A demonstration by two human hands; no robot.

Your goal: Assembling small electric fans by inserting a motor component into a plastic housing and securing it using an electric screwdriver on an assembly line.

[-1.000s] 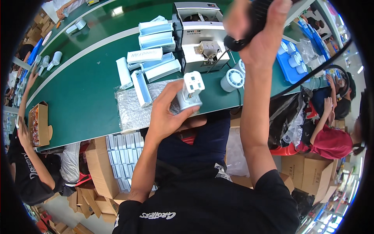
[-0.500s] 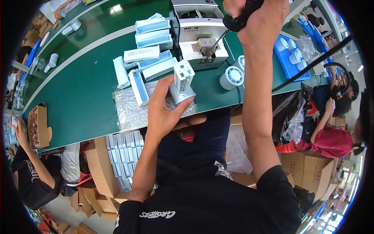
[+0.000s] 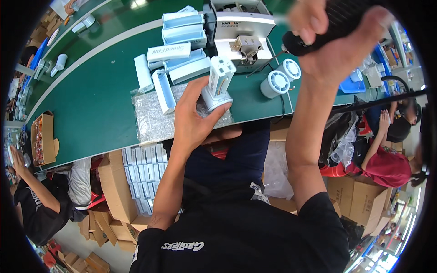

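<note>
Looks like smooth plastic on the pale housing (image 3: 215,85) — bare, shiny metal on the clamp (image 3: 249,45), crinkled glossy film in the sheet (image 3: 154,125), matt ribbing on the black tool (image 3: 339,27).

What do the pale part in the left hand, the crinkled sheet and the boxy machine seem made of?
Pale part in the left hand: probably moulded plastic, smooth and satin, judging by its even colour and neat cutouts.
Crinkled sheet: likely clear plastic film, glossy, with many small highlights.
Boxy machine: apparently metal, from its flat, thin-edged silvery panels, though coated plastic can't be ruled out.
</note>
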